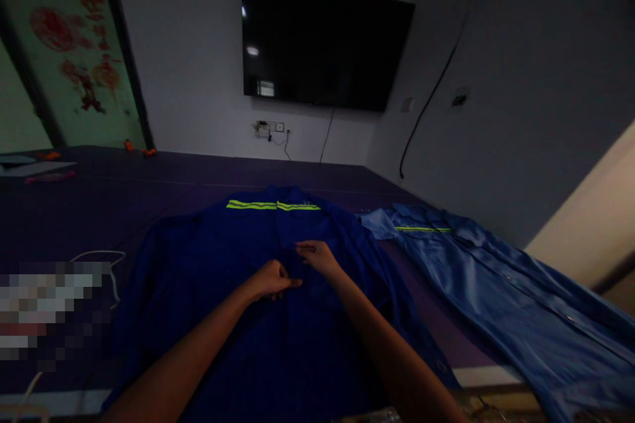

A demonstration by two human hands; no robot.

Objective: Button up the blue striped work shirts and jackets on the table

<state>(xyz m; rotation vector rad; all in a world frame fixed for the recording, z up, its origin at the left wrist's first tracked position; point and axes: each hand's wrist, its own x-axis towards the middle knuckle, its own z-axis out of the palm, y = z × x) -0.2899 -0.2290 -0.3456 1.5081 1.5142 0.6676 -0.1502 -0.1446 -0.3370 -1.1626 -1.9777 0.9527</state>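
A dark blue work jacket (233, 248) lies spread out in front of me, its collar pointing away. Two yellow-green stripes cross its chest. Over the middle of its front, my left hand (274, 281) is closed with curled fingers, at the front edge of the cloth. Slightly farther up and to the right, my right hand (317, 256) pinches at the same front seam, its fingertips pointing left. The bit of cloth between the fingers is too dark to make out clearly. My hands are close together but apart.
A lighter blue work garment (476, 277) lies to the right, hanging over the near edge. The purple surface (169, 175) runs back to the wall, where a television (325, 39) hangs. A white cable (115, 277) and a blurred-out patch are at left. Small orange items (149, 153) sit farther back.
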